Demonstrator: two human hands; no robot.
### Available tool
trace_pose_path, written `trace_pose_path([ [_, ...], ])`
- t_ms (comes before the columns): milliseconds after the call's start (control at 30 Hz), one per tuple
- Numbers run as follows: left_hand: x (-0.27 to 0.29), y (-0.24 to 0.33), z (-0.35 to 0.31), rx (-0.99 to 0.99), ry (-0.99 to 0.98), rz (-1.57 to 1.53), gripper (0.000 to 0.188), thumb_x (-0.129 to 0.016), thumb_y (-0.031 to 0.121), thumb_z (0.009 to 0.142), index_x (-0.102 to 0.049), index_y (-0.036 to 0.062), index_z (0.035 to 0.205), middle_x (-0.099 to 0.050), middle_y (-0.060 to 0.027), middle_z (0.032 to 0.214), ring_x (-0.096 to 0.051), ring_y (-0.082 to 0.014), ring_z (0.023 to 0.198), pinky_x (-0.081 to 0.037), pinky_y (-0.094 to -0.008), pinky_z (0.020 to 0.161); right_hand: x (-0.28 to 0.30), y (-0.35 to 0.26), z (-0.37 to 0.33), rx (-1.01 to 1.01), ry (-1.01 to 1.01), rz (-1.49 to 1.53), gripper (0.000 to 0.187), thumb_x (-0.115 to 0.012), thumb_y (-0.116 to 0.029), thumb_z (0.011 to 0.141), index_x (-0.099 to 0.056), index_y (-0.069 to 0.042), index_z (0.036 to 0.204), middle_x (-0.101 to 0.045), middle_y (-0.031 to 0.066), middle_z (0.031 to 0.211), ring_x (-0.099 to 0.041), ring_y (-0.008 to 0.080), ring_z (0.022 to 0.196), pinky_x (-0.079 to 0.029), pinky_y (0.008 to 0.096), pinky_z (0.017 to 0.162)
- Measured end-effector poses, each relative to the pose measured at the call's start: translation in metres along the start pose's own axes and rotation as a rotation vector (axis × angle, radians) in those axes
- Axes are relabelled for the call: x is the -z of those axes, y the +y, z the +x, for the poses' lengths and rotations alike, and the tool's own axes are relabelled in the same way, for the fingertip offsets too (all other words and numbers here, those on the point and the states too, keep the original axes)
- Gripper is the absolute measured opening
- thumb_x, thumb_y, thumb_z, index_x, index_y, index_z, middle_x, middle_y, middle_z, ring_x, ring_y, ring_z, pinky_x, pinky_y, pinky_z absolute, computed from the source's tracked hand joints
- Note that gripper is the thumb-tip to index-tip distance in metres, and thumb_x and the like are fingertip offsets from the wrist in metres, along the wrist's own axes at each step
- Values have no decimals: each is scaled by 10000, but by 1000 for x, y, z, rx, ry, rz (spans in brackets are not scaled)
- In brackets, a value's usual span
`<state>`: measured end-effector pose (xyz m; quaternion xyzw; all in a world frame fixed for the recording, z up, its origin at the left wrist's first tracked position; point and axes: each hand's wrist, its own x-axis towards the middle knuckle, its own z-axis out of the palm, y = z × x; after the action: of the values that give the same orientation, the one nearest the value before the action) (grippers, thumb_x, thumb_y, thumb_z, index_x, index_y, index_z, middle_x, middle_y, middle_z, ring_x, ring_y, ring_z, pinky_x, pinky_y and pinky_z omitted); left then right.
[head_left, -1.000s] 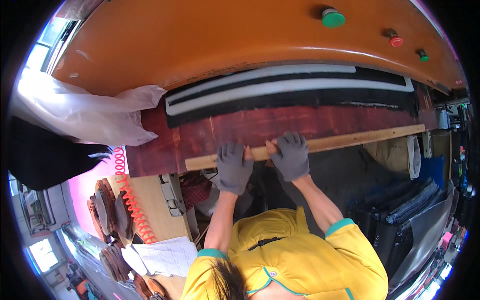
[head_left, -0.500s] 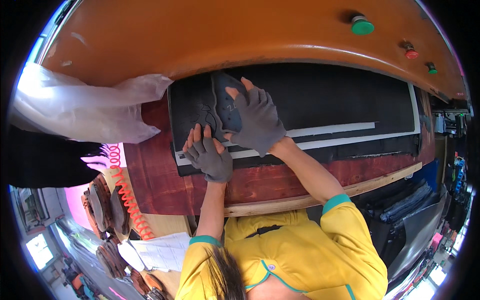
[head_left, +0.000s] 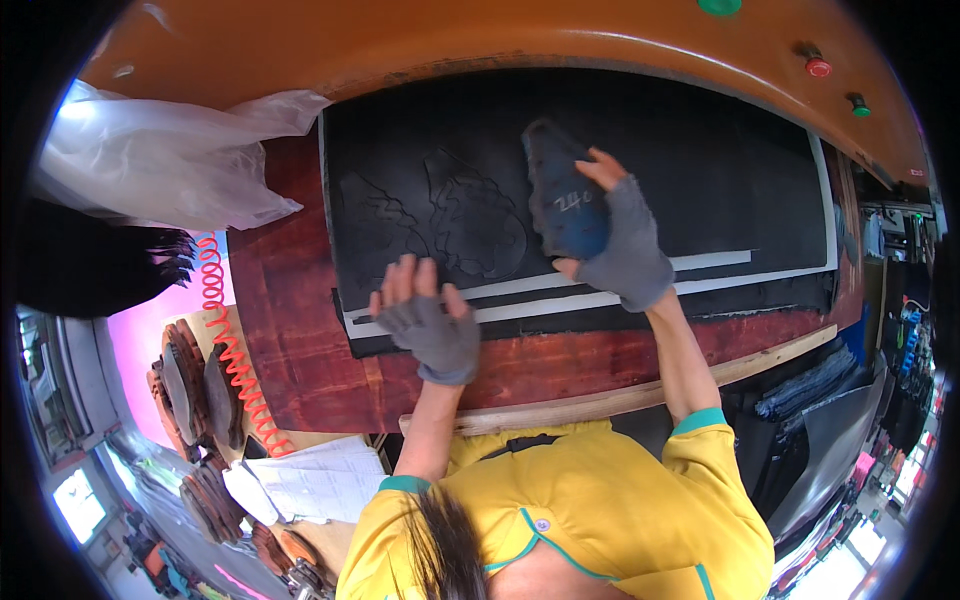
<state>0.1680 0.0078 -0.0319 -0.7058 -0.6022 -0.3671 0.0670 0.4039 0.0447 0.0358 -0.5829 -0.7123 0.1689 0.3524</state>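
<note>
My right hand (head_left: 630, 245), in a grey fingerless glove, grips a cutting die (head_left: 562, 180) by its right edge and near end. The die is a dark blue, shoe-part-shaped plate with a wavy rim and white handwritten marks. It is over a black sheet (head_left: 700, 160); whether it touches the sheet I cannot tell. Left of the die, two cut outlines of similar shape (head_left: 475, 225) show in the sheet. My left hand (head_left: 430, 325), gloved alike, hovers with fingers spread near the sheet's front left edge, holding nothing.
An orange machine beam (head_left: 400, 35) with green and red push buttons (head_left: 818, 66) spans the far side. White strips (head_left: 700, 262) lie along the sheet's near edge on a dark red board (head_left: 290, 330). Clear plastic film (head_left: 190, 160), a coiled red hose (head_left: 225, 345) and papers (head_left: 310, 480) are at left.
My right hand has moved the die to the right, uncovering a cut outline. My left hand's fingers have spread. The view has shifted, with the beam now higher in the picture.
</note>
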Motion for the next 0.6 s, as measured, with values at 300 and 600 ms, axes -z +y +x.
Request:
trace_pose_path([
  [300, -24, 28, -6, -185, -63, -61, 309, -592, 184, 842, -673, 107, 1130, -609, -46, 1277, -504, -317, 1234, -333, -493, 1006, -18, 23, -46, 63, 133, -127, 840, -857, -227, 692, -423, -80, 1395, -462, 227, 1408, -528, 408, 1219, -453, 451, 999],
  [600, -75, 20, 50, -188, 9, -44, 297, -592, 177, 843, -662, 83, 1115, -627, -54, 1227, -521, -321, 1208, -348, -498, 999, -35, 55, 25, 51, 290, -256, 1104, -903, -425, 593, -341, 3, 1441, -428, 220, 1430, -432, 400, 1318, -264, 534, 1129],
])
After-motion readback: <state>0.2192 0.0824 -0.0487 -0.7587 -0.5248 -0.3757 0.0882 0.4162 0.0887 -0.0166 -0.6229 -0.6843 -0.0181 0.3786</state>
